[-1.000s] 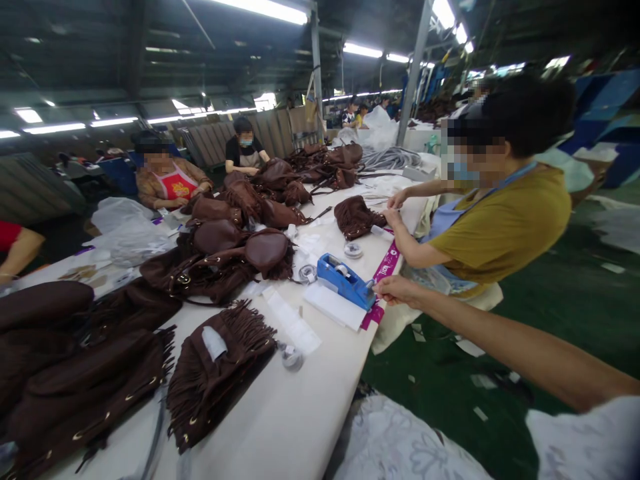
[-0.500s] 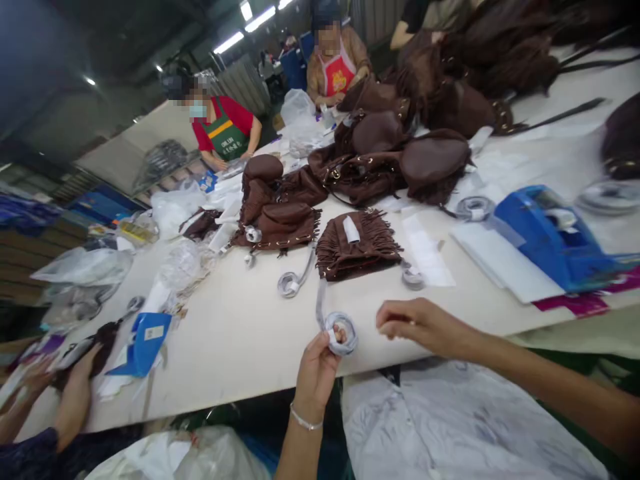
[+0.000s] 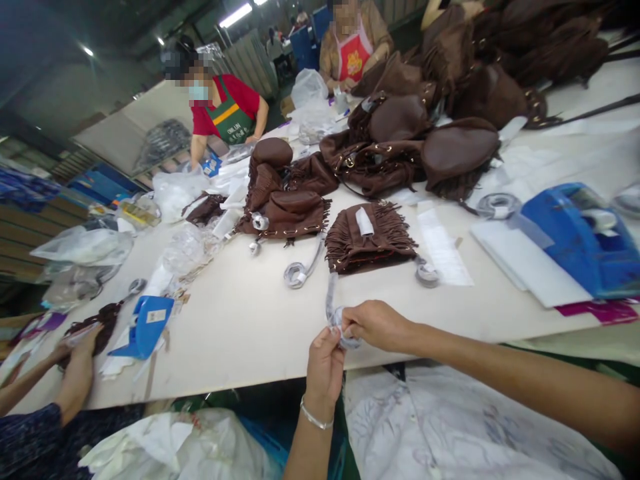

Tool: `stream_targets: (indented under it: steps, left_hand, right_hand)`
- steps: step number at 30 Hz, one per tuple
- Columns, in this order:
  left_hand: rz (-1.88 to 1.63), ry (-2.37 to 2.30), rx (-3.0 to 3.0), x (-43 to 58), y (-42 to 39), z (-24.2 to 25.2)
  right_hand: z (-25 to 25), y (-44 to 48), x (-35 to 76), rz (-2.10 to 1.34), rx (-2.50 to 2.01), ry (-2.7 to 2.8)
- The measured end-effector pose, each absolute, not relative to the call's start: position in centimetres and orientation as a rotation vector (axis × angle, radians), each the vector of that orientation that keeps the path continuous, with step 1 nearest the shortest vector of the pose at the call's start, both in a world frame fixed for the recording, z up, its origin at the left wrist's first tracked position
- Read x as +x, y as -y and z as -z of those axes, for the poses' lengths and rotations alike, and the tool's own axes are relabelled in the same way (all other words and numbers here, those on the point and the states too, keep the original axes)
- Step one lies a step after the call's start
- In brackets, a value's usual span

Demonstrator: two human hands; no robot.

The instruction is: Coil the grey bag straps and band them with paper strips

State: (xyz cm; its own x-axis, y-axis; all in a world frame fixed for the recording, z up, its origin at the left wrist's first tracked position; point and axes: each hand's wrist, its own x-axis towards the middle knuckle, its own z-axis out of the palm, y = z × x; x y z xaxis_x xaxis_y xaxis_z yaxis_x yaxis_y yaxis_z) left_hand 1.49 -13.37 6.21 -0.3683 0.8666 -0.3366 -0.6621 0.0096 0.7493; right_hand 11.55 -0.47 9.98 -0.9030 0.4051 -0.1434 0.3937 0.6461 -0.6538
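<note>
Between my hands is a coiled strap in pale wrapping, its free end running up to a fringed brown bag. My left hand is closed on the coil from below. From the right, my right hand reaches over it with the fingers pinched at the coil, covering much of it. A white slip of paper lies on the bag. Another wrapped coil sits at the bag's right corner, and one more coil rests to its left.
Brown bags are heaped behind. At right stands a blue tape dispenser beside white sheets; another blue dispenser is at left. A co-worker's hands handle a brown item there. Two people work across the table.
My right hand has moved left from beside the coil onto it, and its fingers now pinch there. My left hand still holds the coil. The view has shifted slightly.
</note>
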Motion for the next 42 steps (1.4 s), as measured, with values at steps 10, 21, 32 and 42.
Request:
stream_targets:
  steps: [10, 21, 32, 42]
  left_hand:
    - [-1.644, -1.343, 0.408, 1.6, 13.9, -5.4]
    - [-1.632, -1.449, 0.421, 1.8, 14.8, -4.7]
    - [-1.658, -1.007, 0.228, 0.8, 15.6, -6.4]
    - [-1.683, -0.92, 0.115, -0.1, 15.1, -8.0]
  right_hand:
    - [-8.7, 1.6, 10.7, -0.96, -0.787, 2.881]
    - [-6.2, 1.3, 10.0, -1.428, -0.877, 2.677]
    - [-7.9, 0.8, 9.4, -1.142, -0.866, 2.842]
    - [-8.5, -1.4, 8.5, -0.098, 0.125, 2.832]
